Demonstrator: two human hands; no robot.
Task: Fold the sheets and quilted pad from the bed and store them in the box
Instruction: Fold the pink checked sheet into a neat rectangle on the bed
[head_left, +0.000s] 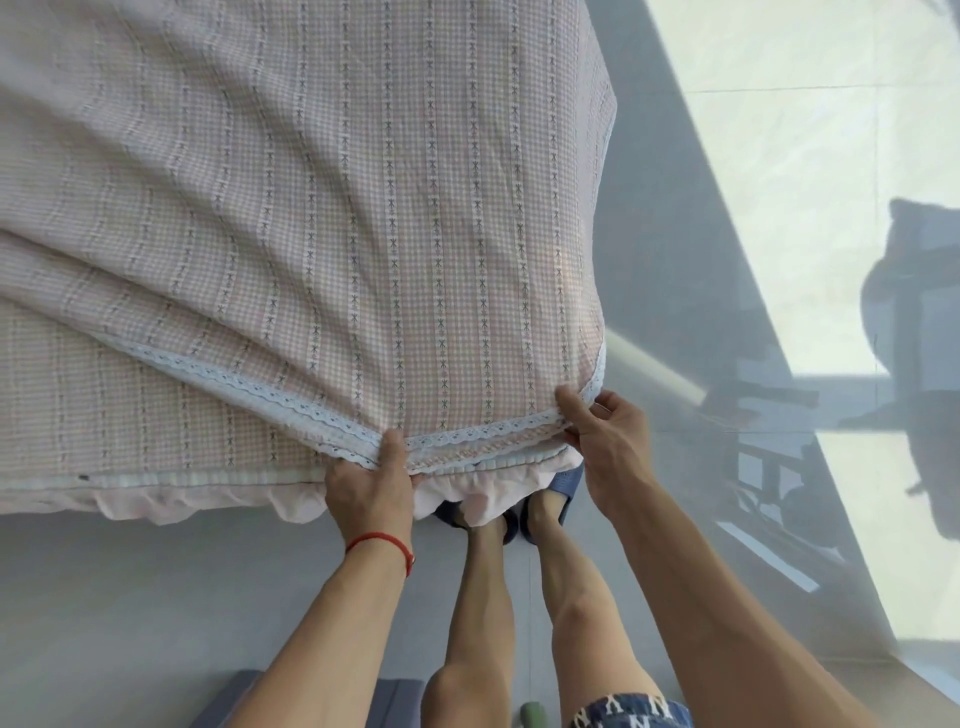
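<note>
So we're standing at the foot of the bed, in the lower middle of the frame, and we're only just getting going on this one. Our left hand is pinching the lace-trimmed edge of the pink checked sheet, fingers curled over the hem, and our right hand is gripping the same edge at the corner, over at centre right. The sheet is lying spread across most of the bed, with one loose fold running in from the left. Under it, a pale ruffled layer is peeking out along the bottom edge; we're guessing that's another sheet or the pad. No box in sight. So basically all the folding and storing is looking like it's ahead of us.
</note>
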